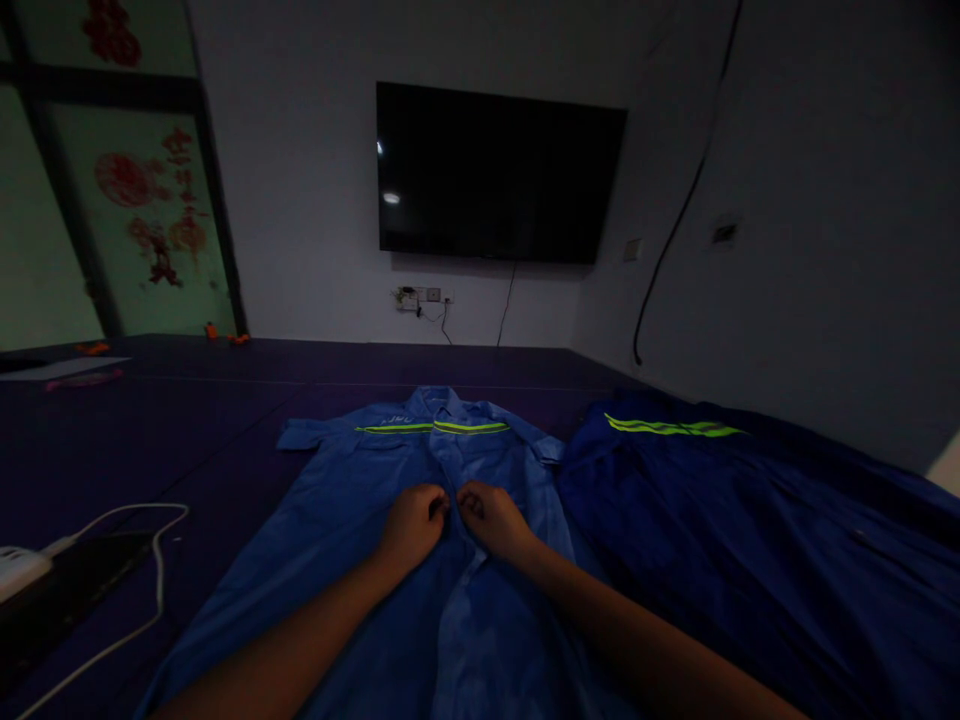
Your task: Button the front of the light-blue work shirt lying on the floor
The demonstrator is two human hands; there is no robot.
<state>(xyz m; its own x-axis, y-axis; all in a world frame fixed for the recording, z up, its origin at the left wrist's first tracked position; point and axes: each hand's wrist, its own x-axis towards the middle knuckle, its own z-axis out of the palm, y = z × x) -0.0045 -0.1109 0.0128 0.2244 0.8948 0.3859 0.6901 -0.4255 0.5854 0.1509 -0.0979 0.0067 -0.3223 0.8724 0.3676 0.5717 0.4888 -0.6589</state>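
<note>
Left hand (412,525), right hand (489,518) side by side, fingers curled, forearms converging.

Fingertips of left hand (411,525) and right hand (491,517) curl under, grip unclear. Light blue shirt (420,560) hem and dark blue garment (750,540) cut off by the bottom edge.

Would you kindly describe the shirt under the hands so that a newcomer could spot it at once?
Below the wall-mounted television, two garments lie on the purple floor. The light blue work shirt is the left one, both hands pinching its front placket. The darker blue garment beside it lies rumpled and untouched.
</note>
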